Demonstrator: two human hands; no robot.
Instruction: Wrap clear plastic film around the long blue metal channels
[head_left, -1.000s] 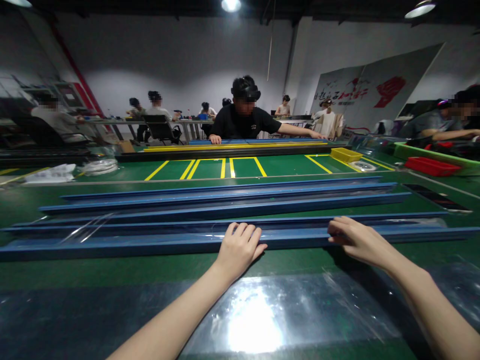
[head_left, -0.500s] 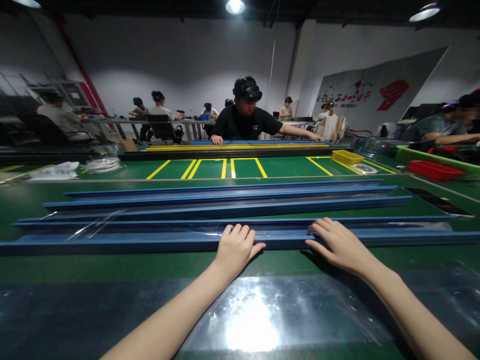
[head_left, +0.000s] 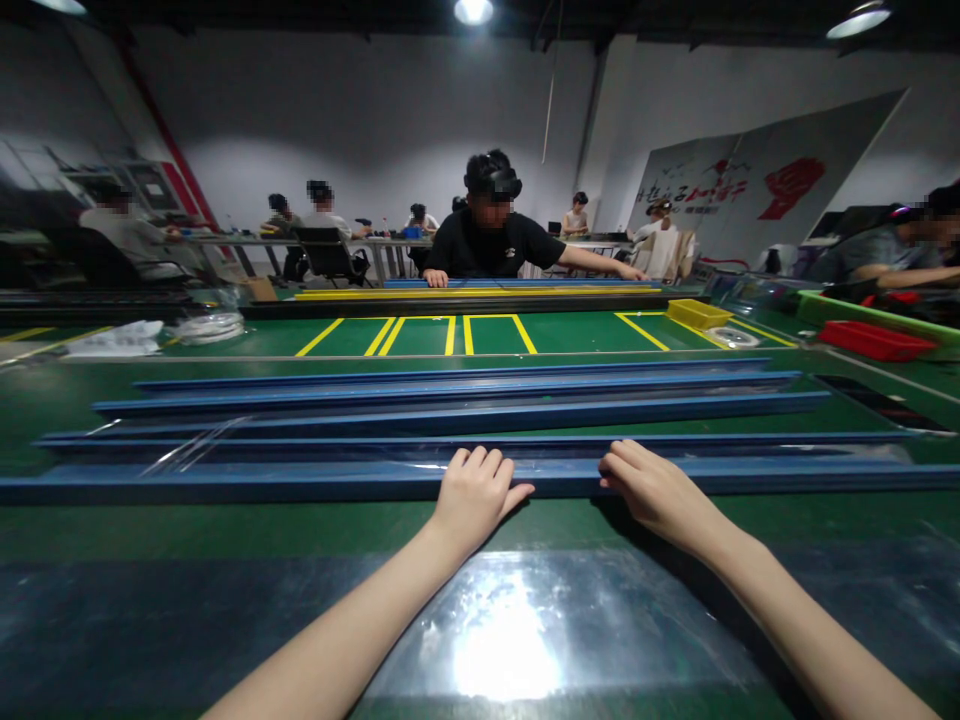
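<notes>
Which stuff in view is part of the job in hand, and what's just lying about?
In the job, judging by the hands:
- front blue channel, with the left hand on it and the right hand at it
- likely the other blue channels behind

Apparently just lying about:
- dark flat slab
- yellow tray
- red tray

The one view looks out from the person's head, facing forward and slightly down over the green table (head_left: pixel 300 528). It is close to the left hand (head_left: pixel 474 495) and right hand (head_left: pixel 652 490) — both around the middle of the frame — and well apart from the wall (head_left: pixel 337 110) and the co-worker (head_left: pixel 491 238) at upper centre — beyond the table's nearer part.
</notes>
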